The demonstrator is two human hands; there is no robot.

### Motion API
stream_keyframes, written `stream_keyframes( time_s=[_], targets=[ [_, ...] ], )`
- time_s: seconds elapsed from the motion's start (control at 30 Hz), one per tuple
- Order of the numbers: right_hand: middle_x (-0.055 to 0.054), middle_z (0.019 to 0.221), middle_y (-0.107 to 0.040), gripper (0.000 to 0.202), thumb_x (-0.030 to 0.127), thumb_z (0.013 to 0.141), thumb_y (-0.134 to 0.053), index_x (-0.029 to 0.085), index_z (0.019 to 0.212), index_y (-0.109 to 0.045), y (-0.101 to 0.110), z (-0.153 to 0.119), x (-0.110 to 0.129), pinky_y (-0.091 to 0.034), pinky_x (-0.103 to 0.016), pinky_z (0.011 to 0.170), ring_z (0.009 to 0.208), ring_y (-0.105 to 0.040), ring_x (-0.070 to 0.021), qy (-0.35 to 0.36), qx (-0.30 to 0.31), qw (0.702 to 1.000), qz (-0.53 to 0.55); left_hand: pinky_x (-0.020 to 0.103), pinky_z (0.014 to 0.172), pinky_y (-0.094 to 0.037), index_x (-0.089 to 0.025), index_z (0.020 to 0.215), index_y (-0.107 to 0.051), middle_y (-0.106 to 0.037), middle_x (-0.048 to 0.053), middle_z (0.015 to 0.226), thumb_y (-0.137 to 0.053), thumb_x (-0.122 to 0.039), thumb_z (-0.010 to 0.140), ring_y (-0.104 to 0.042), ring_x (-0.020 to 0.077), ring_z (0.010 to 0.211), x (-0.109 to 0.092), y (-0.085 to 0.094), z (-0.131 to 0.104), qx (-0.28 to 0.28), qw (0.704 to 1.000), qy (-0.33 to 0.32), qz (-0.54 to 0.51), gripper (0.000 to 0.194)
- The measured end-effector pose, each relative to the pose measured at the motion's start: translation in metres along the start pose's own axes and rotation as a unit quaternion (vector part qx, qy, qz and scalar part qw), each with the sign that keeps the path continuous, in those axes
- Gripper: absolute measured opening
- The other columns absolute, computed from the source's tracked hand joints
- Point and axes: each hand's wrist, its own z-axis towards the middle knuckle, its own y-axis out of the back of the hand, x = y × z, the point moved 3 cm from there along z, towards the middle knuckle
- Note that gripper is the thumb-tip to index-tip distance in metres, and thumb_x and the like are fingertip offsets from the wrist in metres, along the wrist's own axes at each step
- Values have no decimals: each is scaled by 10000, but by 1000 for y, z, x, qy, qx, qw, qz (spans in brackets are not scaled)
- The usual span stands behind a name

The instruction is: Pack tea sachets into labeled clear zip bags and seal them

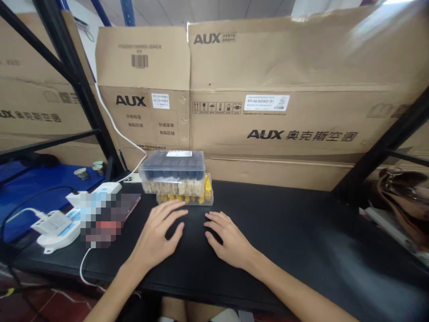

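My left hand [162,230] is over the black tabletop [268,214], fingers stretched and thumb apart, with nothing in it. Its fingertips are close to the front of two stacked clear plastic boxes. The upper plastic box [172,172] has a dark grey lid with a white label and holds pale pieces in a row. Below it, the lower plastic box [209,190] shows yellow pieces; what they are I cannot make out. To the right, my right hand [228,239] is likewise spread and holds nothing. A gap of bare tabletop lies between the two hands.
A white power strip [72,232] with plugged-in chargers lies at the left, beside a partly blurred phone [132,208]. Large cardboard boxes [284,67] stand behind the table. Black metal posts [385,138] rise at both sides. A brown bag [398,197] is at the right.
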Motion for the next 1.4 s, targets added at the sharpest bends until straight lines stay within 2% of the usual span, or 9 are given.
stream_keyframes(
  time_s=[0.1,0.2,0.3,0.5,0.73,0.87,1.0,1.17,1.4],
  targets=[
    [-131,1110,-825,170,251,920,-654,220,896,-819,4,11,-12,-514,-593,1099,1119,-741,-346,-51,-95,982,158,553,1172,-444,-269,1311,-651,-705,103,1431,-634,-85,955,-583,313,1427,11,22,40,-74,995,-38,48,402],
    [-92,910,-818,152,291,875,-692,232,778,-793,11,19,-24,-555,-554,1004,941,-755,-317,-105,-146,953,245,666,1184,-392,-203,1540,-508,-529,211,1630,-733,-171,883,-458,424,1529,33,28,81,-29,991,-64,113,696],
    [-109,879,-812,225,390,897,-668,212,818,-780,22,23,-38,-628,-484,842,879,-771,-302,-149,-185,916,323,630,1036,-505,-186,1499,-561,-685,211,1431,-718,-136,858,-627,426,1335,42,19,103,9,983,-101,150,662],
    [-167,1143,-816,519,649,923,-667,175,1097,-784,54,29,-49,-691,-456,696,974,-796,-330,-197,-169,806,532,525,1067,-472,-215,1411,-646,-751,133,1374,-574,2,926,-689,305,1262,-10,-21,89,-40,971,-187,144,536],
    [-70,1047,-856,278,400,846,-827,194,1030,-803,91,23,-55,-663,-485,991,1131,-786,-340,-193,-294,672,651,514,1223,-341,-267,1404,-643,-713,89,1465,-591,25,926,-573,276,1448,-59,-66,110,-174,949,-251,79,562],
    [-54,1218,-828,259,372,907,-768,226,1121,-781,111,23,-61,-620,-493,1090,1272,-731,-317,-126,-336,657,663,575,1242,-341,-267,1539,-463,-373,184,1725,-736,-186,897,-341,347,1608,-55,-68,164,-290,943,20,-160,703],
    [-42,1316,-792,247,348,936,-739,248,1159,-771,118,24,-73,-596,-500,1129,1329,-696,-296,-95,-348,664,655,510,1201,-426,-288,1474,-411,-538,157,1585,-801,-482,892,-528,337,1476,-52,-85,225,-193,835,231,-460,727],
    [-77,1158,-835,227,353,893,-844,197,1051,-792,112,22,-99,-646,-505,1061,1199,-754,-301,-172,-380,670,615,482,1107,-502,-289,1199,-522,-683,83,1324,-937,-257,712,-661,289,1263,-50,-88,276,-164,831,150,-510,640],
    [-79,1064,-853,414,429,778,-961,173,1065,-807,105,19,-123,-666,-459,1031,1056,-795,-281,-204,-353,685,603,428,948,-550,-221,1034,-611,-719,83,1079,-952,-411,703,-703,256,1039,-26,-77,272,-88,861,126,-485,513]
  ],
)
